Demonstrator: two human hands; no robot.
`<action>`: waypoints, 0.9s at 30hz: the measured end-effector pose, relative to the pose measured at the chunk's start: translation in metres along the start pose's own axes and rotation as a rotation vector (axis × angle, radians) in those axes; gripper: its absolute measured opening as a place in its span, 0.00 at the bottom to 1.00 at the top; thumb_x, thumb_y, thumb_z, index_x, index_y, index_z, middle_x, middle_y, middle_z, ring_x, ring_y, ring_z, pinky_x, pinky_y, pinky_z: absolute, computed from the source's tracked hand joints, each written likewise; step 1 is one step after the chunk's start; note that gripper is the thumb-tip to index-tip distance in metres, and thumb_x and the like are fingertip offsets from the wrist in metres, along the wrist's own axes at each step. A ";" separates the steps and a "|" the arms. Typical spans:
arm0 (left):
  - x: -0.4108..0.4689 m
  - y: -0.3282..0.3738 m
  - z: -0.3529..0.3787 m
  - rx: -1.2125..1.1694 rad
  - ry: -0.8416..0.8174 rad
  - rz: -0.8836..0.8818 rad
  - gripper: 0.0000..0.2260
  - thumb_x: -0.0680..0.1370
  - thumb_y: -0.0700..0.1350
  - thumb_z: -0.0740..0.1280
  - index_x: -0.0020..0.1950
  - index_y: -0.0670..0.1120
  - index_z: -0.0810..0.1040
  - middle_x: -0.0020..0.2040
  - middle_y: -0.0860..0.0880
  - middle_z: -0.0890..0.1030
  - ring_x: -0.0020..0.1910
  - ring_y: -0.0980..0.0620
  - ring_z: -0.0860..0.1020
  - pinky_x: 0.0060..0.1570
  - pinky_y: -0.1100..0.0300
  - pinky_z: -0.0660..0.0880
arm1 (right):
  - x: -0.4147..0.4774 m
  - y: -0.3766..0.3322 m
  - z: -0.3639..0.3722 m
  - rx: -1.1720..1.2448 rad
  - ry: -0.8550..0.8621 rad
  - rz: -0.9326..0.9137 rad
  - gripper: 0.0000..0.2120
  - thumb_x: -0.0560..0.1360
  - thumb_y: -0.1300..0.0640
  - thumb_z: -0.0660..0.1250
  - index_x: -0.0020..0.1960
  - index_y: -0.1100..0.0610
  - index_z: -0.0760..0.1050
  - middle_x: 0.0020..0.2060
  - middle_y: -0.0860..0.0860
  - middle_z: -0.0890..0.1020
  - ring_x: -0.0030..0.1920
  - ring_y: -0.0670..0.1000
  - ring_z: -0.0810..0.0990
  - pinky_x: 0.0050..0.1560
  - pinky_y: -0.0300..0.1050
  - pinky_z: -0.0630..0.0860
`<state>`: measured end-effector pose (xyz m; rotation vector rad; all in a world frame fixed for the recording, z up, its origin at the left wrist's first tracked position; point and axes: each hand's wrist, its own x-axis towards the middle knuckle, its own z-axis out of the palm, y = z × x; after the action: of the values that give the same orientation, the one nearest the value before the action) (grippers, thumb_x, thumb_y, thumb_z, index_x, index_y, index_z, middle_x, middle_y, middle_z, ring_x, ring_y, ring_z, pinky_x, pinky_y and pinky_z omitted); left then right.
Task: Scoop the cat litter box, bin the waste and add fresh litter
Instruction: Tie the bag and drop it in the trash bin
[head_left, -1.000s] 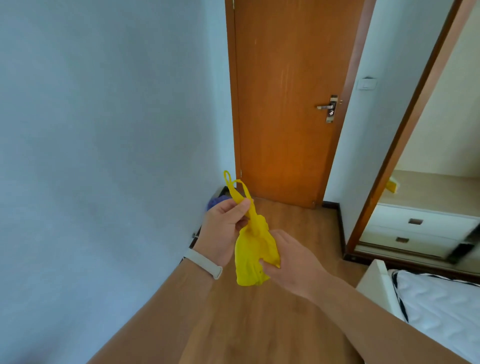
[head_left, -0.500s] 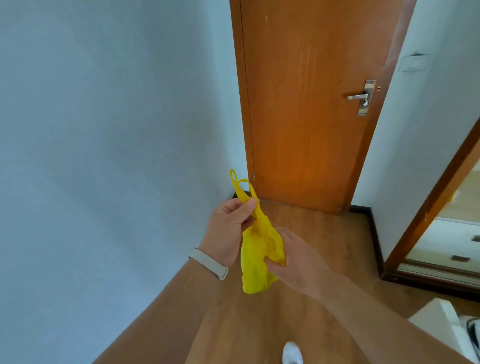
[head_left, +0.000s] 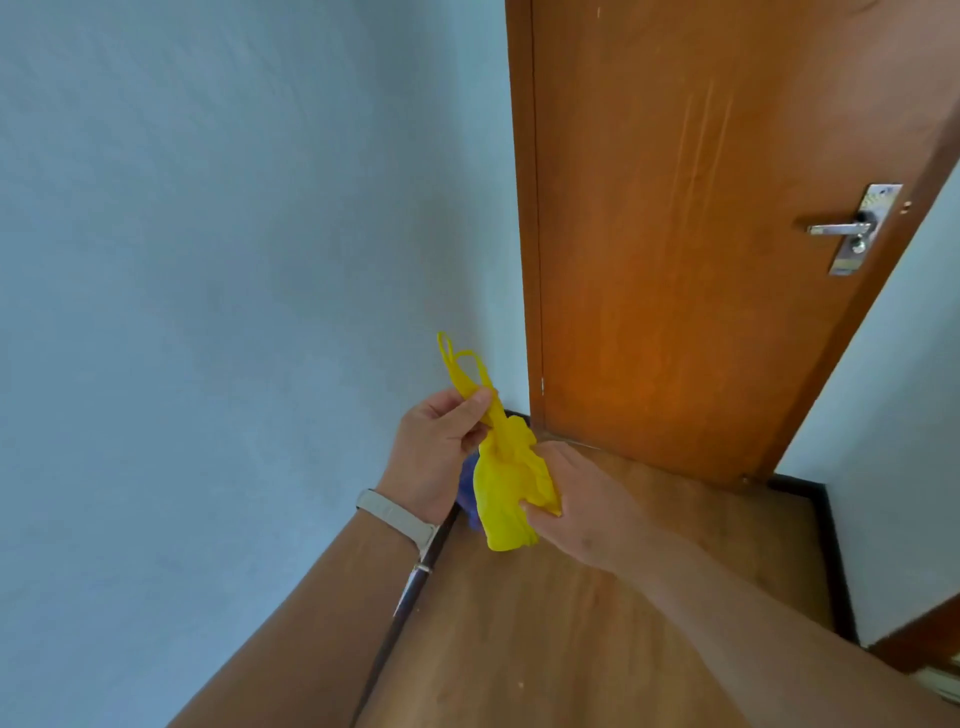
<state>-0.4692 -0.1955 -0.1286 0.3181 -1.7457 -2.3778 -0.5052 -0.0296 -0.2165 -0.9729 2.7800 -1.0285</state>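
The floor (head_left: 571, 634) is brown wood-grain board, bordered along the right side by a dark skirting strip (head_left: 834, 551). A pale blue wall (head_left: 234, 260) fills the left half of the view and meets a closed orange-brown wooden door (head_left: 675, 270) at the corner. The door carries a silver lever handle (head_left: 837, 228) on a metal lock plate near its right edge. A thin metallic rod (head_left: 411, 587) lies along the foot of the blue wall. A blue object (head_left: 467, 496) sits low in the corner, mostly hidden behind the hands; its type cannot be determined. Both forearms extend forward from the bottom of the view and converge in front of the corner. The left hand (head_left: 434, 452), with a light band (head_left: 395, 514) on its wrist, is raised with the thumb uppermost. Its thumb and curled fingers pinch the neck of a crumpled yellow plastic bag (head_left: 506, 488), just below the bag's two loop handles, which stand up above the hand. The right hand (head_left: 587, 506) is lower, with its back turned toward the camera. Its thumb and fingers are closed on the lower right side of the bag. The bag hangs in the air between the two hands, above the floor and clear of it, with its loose bottom end below the right hand's grip.
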 end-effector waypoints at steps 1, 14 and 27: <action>0.019 0.003 -0.003 -0.010 0.005 0.007 0.06 0.78 0.38 0.65 0.45 0.38 0.80 0.36 0.45 0.81 0.35 0.52 0.79 0.39 0.62 0.78 | 0.016 0.006 0.000 -0.005 0.000 -0.010 0.26 0.74 0.42 0.65 0.69 0.49 0.66 0.61 0.44 0.72 0.59 0.47 0.74 0.56 0.47 0.74; 0.289 -0.043 -0.075 -0.077 -0.091 -0.099 0.07 0.75 0.40 0.67 0.39 0.43 0.83 0.34 0.47 0.82 0.33 0.54 0.80 0.39 0.62 0.77 | 0.253 0.098 0.075 -0.079 -0.027 0.135 0.23 0.73 0.50 0.69 0.67 0.56 0.72 0.62 0.52 0.77 0.61 0.52 0.75 0.57 0.40 0.66; 0.497 -0.073 -0.120 -0.046 -0.088 -0.250 0.06 0.77 0.37 0.66 0.42 0.40 0.81 0.34 0.47 0.83 0.33 0.54 0.80 0.35 0.64 0.77 | 0.445 0.169 0.113 -0.198 -0.117 0.212 0.24 0.76 0.49 0.68 0.69 0.55 0.69 0.64 0.52 0.76 0.61 0.53 0.75 0.57 0.42 0.67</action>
<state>-0.9157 -0.4153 -0.2666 0.4565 -1.7788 -2.6374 -0.9311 -0.2463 -0.3229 -0.7064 2.8493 -0.6583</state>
